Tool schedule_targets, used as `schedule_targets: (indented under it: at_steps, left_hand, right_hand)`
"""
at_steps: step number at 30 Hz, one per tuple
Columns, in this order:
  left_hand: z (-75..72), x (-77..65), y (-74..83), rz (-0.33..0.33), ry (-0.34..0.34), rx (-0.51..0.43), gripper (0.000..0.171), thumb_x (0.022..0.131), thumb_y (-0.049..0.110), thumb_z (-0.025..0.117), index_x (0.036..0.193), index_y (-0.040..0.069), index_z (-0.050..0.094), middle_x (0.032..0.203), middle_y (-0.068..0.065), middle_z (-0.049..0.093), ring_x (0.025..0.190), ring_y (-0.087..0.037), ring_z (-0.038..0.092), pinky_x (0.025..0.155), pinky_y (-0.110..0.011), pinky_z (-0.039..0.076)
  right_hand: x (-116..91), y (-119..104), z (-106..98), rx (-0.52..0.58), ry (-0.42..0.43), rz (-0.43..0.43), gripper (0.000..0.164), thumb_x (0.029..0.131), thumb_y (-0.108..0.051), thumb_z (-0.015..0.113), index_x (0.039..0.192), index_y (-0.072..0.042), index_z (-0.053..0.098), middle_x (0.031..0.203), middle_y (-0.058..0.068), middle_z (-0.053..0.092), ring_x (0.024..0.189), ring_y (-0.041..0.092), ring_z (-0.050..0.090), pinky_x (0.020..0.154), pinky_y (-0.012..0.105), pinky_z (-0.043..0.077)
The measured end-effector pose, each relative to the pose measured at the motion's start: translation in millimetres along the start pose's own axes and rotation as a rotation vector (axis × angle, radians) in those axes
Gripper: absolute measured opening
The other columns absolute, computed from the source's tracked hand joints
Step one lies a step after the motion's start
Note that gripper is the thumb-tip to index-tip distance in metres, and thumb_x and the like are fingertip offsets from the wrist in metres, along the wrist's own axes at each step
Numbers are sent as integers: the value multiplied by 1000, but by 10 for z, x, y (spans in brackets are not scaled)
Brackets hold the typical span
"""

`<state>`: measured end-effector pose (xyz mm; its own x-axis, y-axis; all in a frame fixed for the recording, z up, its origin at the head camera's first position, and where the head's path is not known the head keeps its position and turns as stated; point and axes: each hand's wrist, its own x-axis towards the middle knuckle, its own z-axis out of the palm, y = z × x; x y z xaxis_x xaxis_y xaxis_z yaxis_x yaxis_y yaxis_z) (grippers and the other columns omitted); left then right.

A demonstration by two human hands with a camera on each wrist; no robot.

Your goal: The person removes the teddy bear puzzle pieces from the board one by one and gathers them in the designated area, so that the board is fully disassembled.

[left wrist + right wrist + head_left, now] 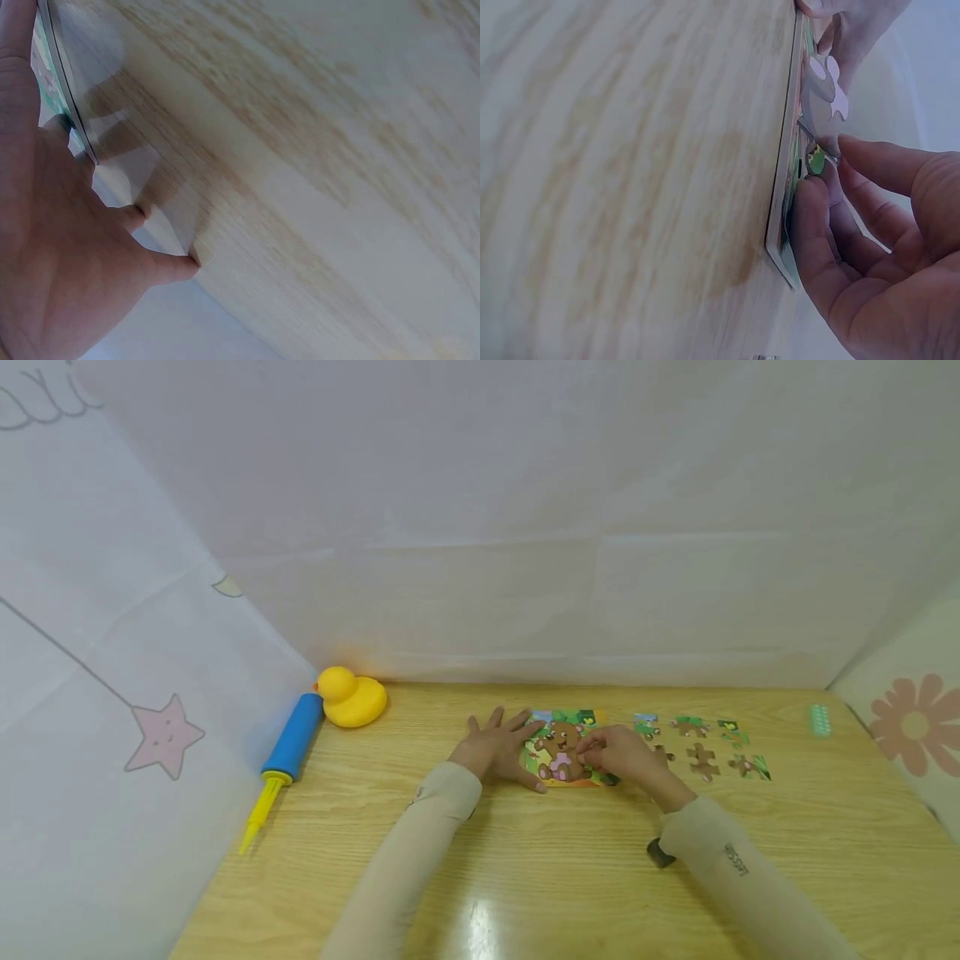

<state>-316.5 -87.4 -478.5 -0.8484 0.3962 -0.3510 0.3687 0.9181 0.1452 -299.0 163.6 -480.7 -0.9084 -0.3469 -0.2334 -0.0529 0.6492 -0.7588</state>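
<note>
A small jigsaw puzzle with a smiling brown bear lies on the wooden table, between both hands. My left hand has its fingers spread and rests at the board's left edge. In the left wrist view, the fingers of that hand reach along the board and touch the table. Over the bear's right side, my right hand pinches a puzzle piece. The right wrist view shows this piece, with pink and green patches, tilted above the board's edge between thumb and fingers. Part of the picture is hidden by the fingers.
Several loose puzzle pieces lie in rough rows to the right. A small mint-green item sits at the far right. At the back left are a yellow rubber duck and a blue-and-yellow hand pump. Pale cloth walls enclose the table.
</note>
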Motion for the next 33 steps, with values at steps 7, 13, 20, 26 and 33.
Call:
schedule_targets:
  at_steps: [7,13,20,26,33]
  left_hand:
    - [-6,2,1,6,9,21,116,69,87,64,161,47,7,173,11,-2,159,-37,-3,118,-77,3]
    - [4,14,-10,10,12,23,117,68,88,64,161,46,7,173,11,-2,159,-38,-2,118,-78,4]
    - [20,15,-9,13,12,27,116,69,88,64,161,46,8,173,10,-1,159,-38,-2,117,-78,4]
    - [14,7,1,16,13,25,115,70,86,65,162,46,8,173,10,-1,159,-38,-2,117,-78,4]
    - [5,-11,-5,26,14,9,115,70,85,66,162,44,10,173,9,-1,158,-40,-2,116,-79,4]
  right_hand:
    - [-21,-19,0,29,-2,-9,12,98,-17,65,106,-10,70,101,9,73,82,21,66,68,33,54]
    - [-18,20,11,40,13,-11,12,98,-18,64,106,-12,70,102,6,75,83,20,67,69,33,55]
    - [29,150,21,139,33,7,17,100,-21,65,112,-11,72,118,10,74,95,18,71,77,33,61]
    - [-42,234,-104,336,-5,2,27,102,-16,59,124,-1,64,126,17,69,96,21,71,83,36,63]
    - [-141,322,-271,394,18,44,42,104,-22,59,137,3,55,124,15,67,94,20,72,85,36,63]
